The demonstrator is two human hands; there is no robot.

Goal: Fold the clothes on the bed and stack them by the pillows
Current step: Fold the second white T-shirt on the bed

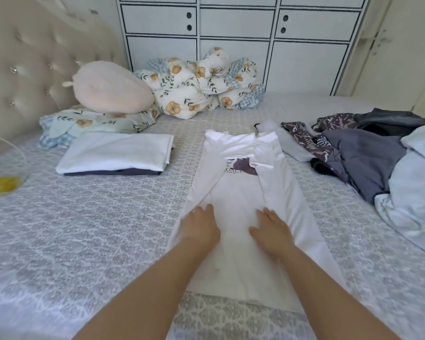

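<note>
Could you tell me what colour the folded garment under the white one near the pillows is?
Dark navy blue garment, seen best in the head view.

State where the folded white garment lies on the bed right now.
In the head view, the folded white garment lies left of centre, on a dark folded piece, just in front of the floral pillow by the headboard.

Two hands [201, 229], two folded garments [115, 153], two pillows [111, 88].

light: bright, soft, even daylight
shadows: faint, under the hands
glare: white t-shirt [241, 192] slightly blown out
blur: soft overall, left edge smeared
distortion: wide-angle bowing at the edges
</note>
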